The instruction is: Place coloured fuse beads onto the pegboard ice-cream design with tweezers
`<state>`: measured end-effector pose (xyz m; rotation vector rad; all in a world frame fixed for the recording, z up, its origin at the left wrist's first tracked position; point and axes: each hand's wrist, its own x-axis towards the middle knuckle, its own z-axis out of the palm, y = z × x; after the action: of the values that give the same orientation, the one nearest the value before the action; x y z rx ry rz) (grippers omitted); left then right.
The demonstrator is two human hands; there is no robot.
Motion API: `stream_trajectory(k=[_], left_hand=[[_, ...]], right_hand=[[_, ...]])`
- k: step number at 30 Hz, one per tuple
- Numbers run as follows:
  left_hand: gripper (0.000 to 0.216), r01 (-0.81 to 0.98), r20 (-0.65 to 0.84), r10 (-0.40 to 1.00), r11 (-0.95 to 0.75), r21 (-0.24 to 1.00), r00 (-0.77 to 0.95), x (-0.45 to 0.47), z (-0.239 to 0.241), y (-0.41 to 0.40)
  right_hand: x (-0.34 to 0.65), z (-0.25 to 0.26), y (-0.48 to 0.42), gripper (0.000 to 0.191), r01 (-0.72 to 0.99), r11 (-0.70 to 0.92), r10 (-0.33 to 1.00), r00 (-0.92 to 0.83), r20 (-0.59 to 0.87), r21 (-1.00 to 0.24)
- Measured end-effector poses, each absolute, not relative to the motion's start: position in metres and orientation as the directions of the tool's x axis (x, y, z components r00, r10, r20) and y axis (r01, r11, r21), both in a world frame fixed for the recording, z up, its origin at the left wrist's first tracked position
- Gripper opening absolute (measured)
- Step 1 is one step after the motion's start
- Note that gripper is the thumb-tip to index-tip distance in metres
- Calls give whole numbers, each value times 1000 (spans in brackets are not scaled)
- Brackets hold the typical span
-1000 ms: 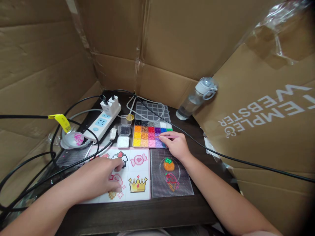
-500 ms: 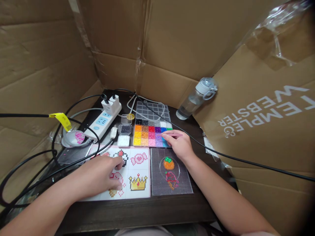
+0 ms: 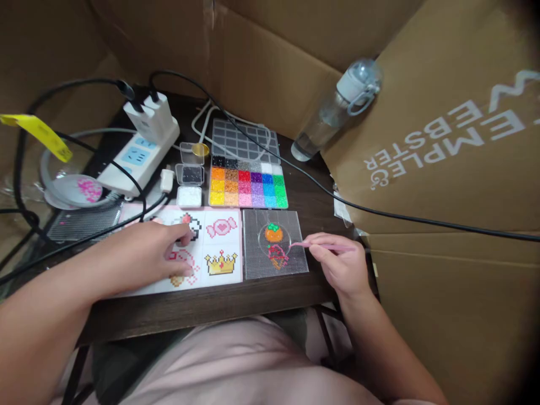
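Right hand: mine (image 3: 343,267), right of the frame's middle, closed on the tweezers (image 3: 331,246) with thumb and forefinger, off the board's right edge.
Left hand: mine as well (image 3: 147,250), left of the middle, laid over the chart with thumb and forefinger spread apart; I see nothing pinched in it.
Chart: spread (image 3: 234,242) across the lower left of the frame, its right edge just beside the board.
Box: full of coloured beads, at the upper middle (image 3: 248,206), just above chart and board.
Board: clear and gridded (image 3: 253,264), right of the chart, between my two hands but nearer the right.
Tweezers: long axis almost level across the frame, narrow end pointing left, reaching in over the board.
Persimmon: orange with a green top (image 3: 274,233), on the board, directly above the cone.
Cone: small red and brown bead figure (image 3: 278,256), low on the board, left of my right-hand grip; its long axis runs roughly top to bottom, nearly square to the tweezers.
Tip: just beside the cone's upper right edge; whether it touches, or bears a bead, I cannot tell.
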<state>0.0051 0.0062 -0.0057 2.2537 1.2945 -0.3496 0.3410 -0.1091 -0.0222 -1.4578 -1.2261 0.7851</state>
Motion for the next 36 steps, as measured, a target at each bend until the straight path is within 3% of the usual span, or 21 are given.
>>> stream_trajectory(k=[6,36], left_hand=[[37,870,-516,704,-435,232,489,12,0,7],[38,866,-505,707,-447,224,495,9,-3,8]], right_hand=[[337,-30,-143,8,432,83,962,202,186,-898],[340,-42,-146,9,425,96,973,150,175,-900]])
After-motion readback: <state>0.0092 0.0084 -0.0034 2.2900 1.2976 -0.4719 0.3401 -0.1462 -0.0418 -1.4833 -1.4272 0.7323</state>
